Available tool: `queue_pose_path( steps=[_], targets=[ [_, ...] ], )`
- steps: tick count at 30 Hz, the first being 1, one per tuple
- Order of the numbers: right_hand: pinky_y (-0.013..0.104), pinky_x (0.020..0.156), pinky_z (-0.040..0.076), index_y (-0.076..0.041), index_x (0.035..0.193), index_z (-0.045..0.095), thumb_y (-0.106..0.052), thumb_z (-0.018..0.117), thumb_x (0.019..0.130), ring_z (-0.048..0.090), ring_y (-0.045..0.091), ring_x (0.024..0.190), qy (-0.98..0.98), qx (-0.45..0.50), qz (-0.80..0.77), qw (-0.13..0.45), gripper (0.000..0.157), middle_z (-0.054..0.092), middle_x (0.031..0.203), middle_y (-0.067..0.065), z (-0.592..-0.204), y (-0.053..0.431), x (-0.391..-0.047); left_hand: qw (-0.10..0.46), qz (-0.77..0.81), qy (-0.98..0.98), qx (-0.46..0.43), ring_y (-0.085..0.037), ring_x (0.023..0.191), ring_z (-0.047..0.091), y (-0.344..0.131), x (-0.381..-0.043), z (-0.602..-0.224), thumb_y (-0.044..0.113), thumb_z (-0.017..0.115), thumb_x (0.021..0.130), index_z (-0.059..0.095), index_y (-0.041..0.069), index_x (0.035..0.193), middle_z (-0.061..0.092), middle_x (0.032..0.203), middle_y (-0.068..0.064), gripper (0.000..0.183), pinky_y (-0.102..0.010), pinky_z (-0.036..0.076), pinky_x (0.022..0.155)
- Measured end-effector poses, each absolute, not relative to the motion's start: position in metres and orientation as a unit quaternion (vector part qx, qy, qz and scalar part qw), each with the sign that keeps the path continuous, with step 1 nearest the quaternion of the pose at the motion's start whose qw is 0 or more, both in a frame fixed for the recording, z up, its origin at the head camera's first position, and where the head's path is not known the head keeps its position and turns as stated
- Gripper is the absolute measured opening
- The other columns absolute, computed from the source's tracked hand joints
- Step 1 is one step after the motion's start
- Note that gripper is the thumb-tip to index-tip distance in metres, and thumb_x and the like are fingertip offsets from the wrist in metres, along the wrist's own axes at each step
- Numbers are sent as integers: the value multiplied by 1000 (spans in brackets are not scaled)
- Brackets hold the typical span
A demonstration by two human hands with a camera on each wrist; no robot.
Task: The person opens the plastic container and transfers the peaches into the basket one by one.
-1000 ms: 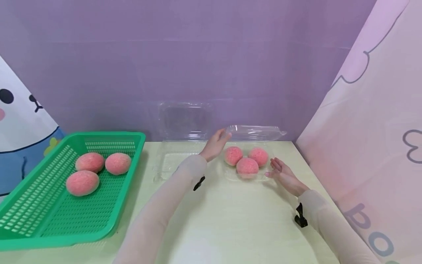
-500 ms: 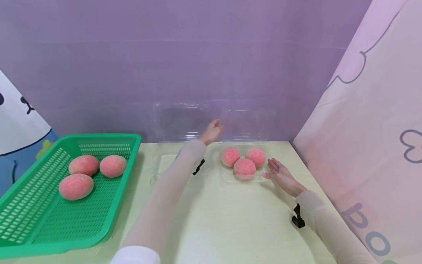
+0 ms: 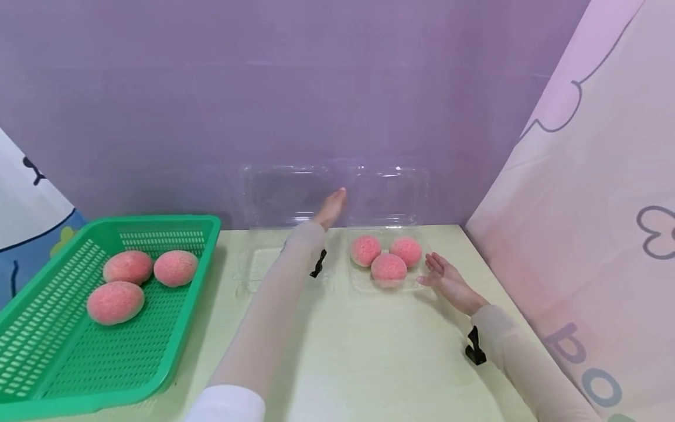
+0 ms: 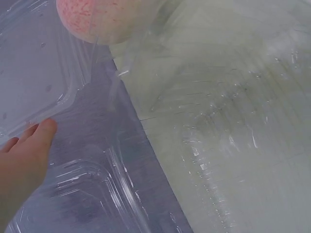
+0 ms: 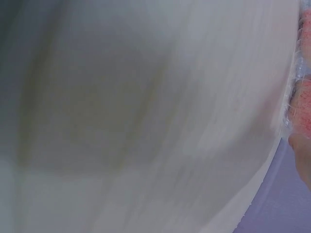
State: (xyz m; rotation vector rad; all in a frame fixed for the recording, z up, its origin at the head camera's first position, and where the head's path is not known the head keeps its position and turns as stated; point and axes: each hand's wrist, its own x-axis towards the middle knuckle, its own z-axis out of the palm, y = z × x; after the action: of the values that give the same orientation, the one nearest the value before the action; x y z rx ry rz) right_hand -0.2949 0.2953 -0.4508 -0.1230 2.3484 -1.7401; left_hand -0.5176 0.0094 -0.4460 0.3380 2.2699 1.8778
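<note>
On the right side of the table stands a clear plastic clamshell box (image 3: 364, 287) with three pink, peach-like balls (image 3: 389, 269) in its base. Its lid (image 3: 387, 196) stands up behind, against the purple backdrop. To its left is a second clear clamshell box (image 3: 263, 264), lid (image 3: 279, 193) raised, no balls in it. My left hand (image 3: 330, 210) reaches between the two lids with straight fingers, holding nothing; in the left wrist view its fingertips are close to a lid edge, contact unclear. My right hand (image 3: 450, 286) is open beside the right box's right side, possibly touching it.
A green plastic basket (image 3: 181, 346) sits at the left with three more pink balls (image 3: 116, 303) inside. The purple backdrop (image 3: 316, 88) closes off the table's back, and a printed pale pink sheet (image 3: 580, 205) borders the right side.
The right box's lid, tilted forward by my left hand earlier, now stands back against the backdrop. My left hand has let go and shifted slightly left and away. The right hand stays beside the box.
</note>
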Motion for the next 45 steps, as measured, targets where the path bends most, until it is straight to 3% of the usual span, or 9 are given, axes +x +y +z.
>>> queue_pose_path(
  steps=[2, 4, 8, 15, 20, 22, 29, 37, 45],
  targets=[
    [48, 112, 13, 0, 144, -11, -12, 61, 86, 2, 35, 140, 797, -43, -593, 110, 94, -2, 153, 18, -450, 294, -295, 96, 642, 752, 112, -20, 125, 45, 11, -562, -481, 75, 28, 81, 32, 21, 142, 46, 138, -4, 81, -38, 34, 106],
    [48, 112, 13, 0, 144, -12, -12, 61, 86, 2, 35, 140, 796, -44, -594, 110, 94, -3, 153, 18, -450, 293, -295, 108, 642, 752, 104, -21, 126, 44, 11, -573, -489, 72, 27, 84, 30, 20, 143, 44, 140, -4, 79, -39, 34, 106],
    [48, 112, 12, -1, 144, -12, -12, 61, 85, 1, 34, 140, 796, -41, -594, 109, 94, -3, 153, 17, -450, 293, -295, 120, 612, 777, 88, -23, 131, 37, 9, -535, -460, 59, 23, 93, 25, 13, 145, 38, 144, -7, 69, -39, 29, 109],
    [49, 112, 13, 0, 144, -12, -12, 60, 86, 2, 35, 140, 796, -44, -593, 112, 94, -3, 153, 18, -451, 293, -295, 99, 604, 784, 104, -14, 128, 40, 7, -505, -442, 62, 28, 91, 34, 16, 141, 43, 140, 0, 68, -33, 33, 106],
    [47, 112, 13, 0, 144, -12, -12, 60, 86, 2, 34, 140, 796, -42, -593, 110, 93, -3, 153, 17, -453, 294, -296, 121, 584, 800, 63, -23, 137, 26, 10, -430, -370, 42, 26, 99, 27, 8, 143, 30, 148, -7, 56, -38, 20, 114],
    [48, 112, 12, 0, 144, -12, -12, 61, 86, 1, 34, 140, 795, -44, -595, 109, 94, -3, 153, 17, -453, 294, -297, 125, 582, 801, 60, -26, 138, 25, 8, -404, -345, 36, 26, 100, 26, 4, 143, 28, 149, -12, 54, -38, 20, 114],
    [49, 112, 13, -1, 144, -12, -12, 60, 87, 2, 35, 140, 800, -45, -589, 109, 93, -4, 153, 17, -450, 298, -301, 138, 539, 823, 114, -28, 132, 34, 6, -403, -335, 38, 35, 97, 31, 5, 141, 35, 144, -12, 54, -44, 26, 110],
    [49, 112, 13, 0, 144, -12, -14, 61, 86, 2, 35, 140, 800, -42, -588, 110, 94, -3, 153, 18, -451, 300, -302, 114, 426, 867, 230, -27, 123, 45, 9, -389, -334, 26, 46, 95, 38, 2, 136, 46, 135, -14, 48, -38, 39, 102],
    [48, 112, 13, 0, 144, -12, -12, 61, 86, 2, 34, 140, 793, -44, -596, 114, 93, -3, 153, 17, -452, 296, -301, 102, 297, 905, 287, -29, 123, 46, 14, -380, -355, 15, 55, 89, 45, 0, 130, 51, 130, -14, 45, -37, 39, 102]
  ],
)
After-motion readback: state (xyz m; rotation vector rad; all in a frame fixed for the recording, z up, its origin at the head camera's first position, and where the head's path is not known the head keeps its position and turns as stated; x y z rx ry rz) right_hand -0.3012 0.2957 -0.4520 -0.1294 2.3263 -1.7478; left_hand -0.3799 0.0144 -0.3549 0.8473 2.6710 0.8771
